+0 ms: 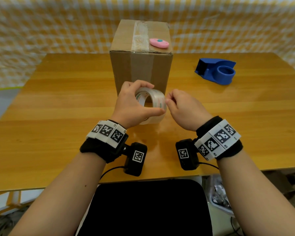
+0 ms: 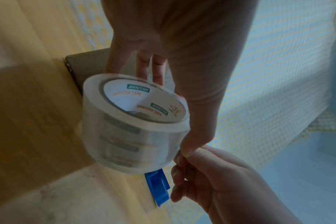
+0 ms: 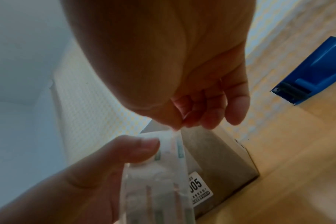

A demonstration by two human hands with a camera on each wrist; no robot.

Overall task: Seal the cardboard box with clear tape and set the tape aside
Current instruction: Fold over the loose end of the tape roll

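Wooden worktop (image 1: 58,103) with a warm honey grain and a soft glossy sheen under even light. Behind and along both sides, a draped cloth backdrop (image 1: 41,28) in yellow-and-white checks, hanging in loose folds. At the near edge, a black chair seat (image 1: 148,208), with pale floor and blurred clutter (image 1: 220,196) showing to the lower right.

We are seeing the cardboard box (image 1: 141,70) standing upright just beyond both hands, blocking the way straight ahead at the middle of the table (image 1: 58,103). A pink cutter (image 1: 159,42) is lying on its taped top. To the right, the blue tape dispenser (image 1: 216,70) is sitting well apart from the box, leaving bare wood between them. The table's left side is lying open.
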